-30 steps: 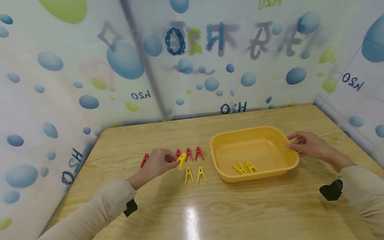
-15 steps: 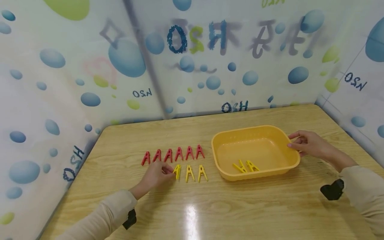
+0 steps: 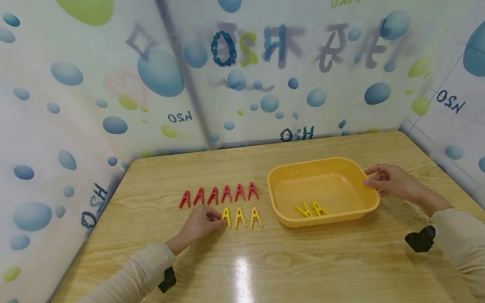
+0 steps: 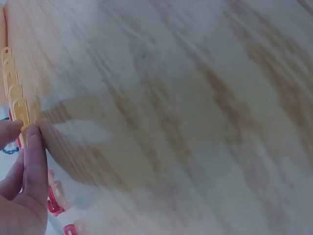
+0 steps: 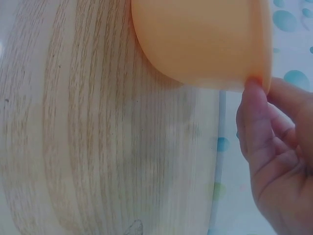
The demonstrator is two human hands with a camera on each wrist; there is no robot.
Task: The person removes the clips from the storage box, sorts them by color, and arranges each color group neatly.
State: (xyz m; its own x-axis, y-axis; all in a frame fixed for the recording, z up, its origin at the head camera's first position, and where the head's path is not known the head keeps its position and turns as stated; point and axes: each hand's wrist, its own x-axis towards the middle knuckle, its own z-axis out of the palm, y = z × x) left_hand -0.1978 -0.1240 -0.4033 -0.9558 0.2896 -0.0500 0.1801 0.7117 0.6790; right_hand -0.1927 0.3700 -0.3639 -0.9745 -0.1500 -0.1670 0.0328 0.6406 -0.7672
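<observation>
My left hand pinches a yellow clothespin between thumb and fingertips, down at the left end of a row. Two more yellow clothespins stand to its right, a near one and a farther one. In the left wrist view the pinched clothespin shows at the left edge, beside the fingertips. My right hand holds the right rim of a yellow-orange plastic basin, thumb on one side and fingers on the other. Inside the basin lie two yellow clothespins near its front wall.
Several red clothespins form a row behind the yellow ones, evenly spaced. All stand on a wood-grain table, which meets a bubble-patterned curtain at the back and sides.
My left hand has brought the yellow clothespin down to the left end of the yellow row, and it now lines up with the others. The right hand keeps its hold on the basin.
</observation>
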